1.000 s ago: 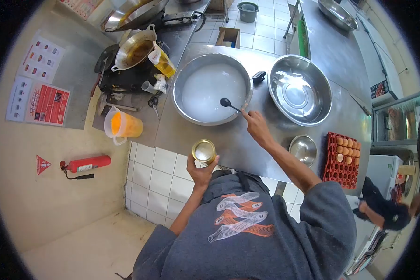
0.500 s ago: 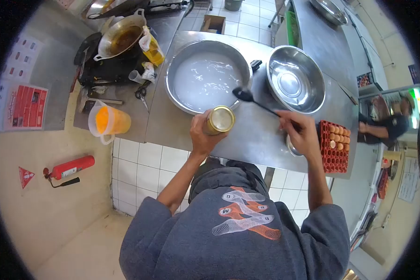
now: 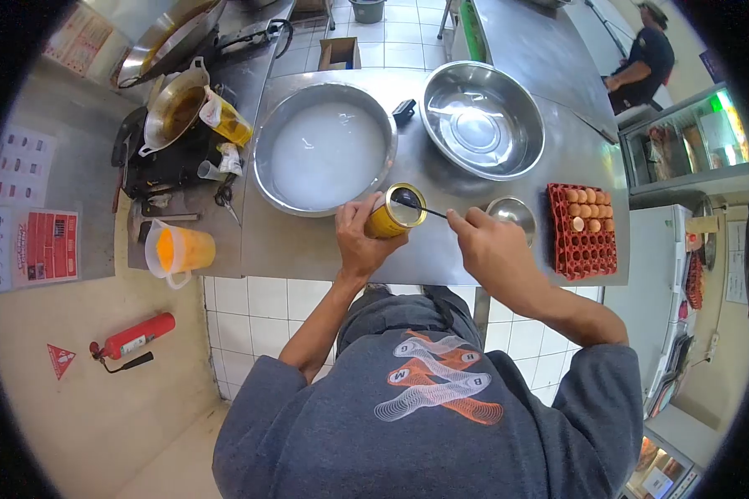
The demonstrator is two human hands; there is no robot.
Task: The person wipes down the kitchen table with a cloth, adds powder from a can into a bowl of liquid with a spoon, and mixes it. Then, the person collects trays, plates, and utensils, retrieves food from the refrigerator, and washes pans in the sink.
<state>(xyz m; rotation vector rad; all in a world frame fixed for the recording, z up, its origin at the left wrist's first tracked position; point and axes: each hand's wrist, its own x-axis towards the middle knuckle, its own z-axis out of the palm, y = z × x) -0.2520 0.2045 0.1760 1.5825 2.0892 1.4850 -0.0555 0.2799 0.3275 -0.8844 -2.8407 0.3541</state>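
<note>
My left hand (image 3: 364,243) is wrapped round an open yellow can (image 3: 383,223) near the table's front edge. In my right hand (image 3: 495,249) is a black spoon (image 3: 429,211), its bowl dipped into the can's mouth over pale contents. Behind the can stands a wide steel basin (image 3: 266,187) of cloudy whitish liquid. A second, shiny steel basin (image 3: 483,121) sits to its right. Beyond my right hand lies a small steel bowl (image 3: 514,213), partly hidden by the hand.
A red egg tray (image 3: 581,254) with several brown eggs (image 3: 589,200) is at the right. A jug (image 3: 193,249) of orange stuff, scissors (image 3: 226,200), an oil pouch (image 3: 229,125) and a wok (image 3: 175,112) stand left. A knife (image 3: 595,127) lies far right. Another person (image 3: 645,58) stands farther off.
My right hand has brought the spoon from above the table down into the can's mouth. My left hand keeps its hold on the can. The camera view has shifted.
</note>
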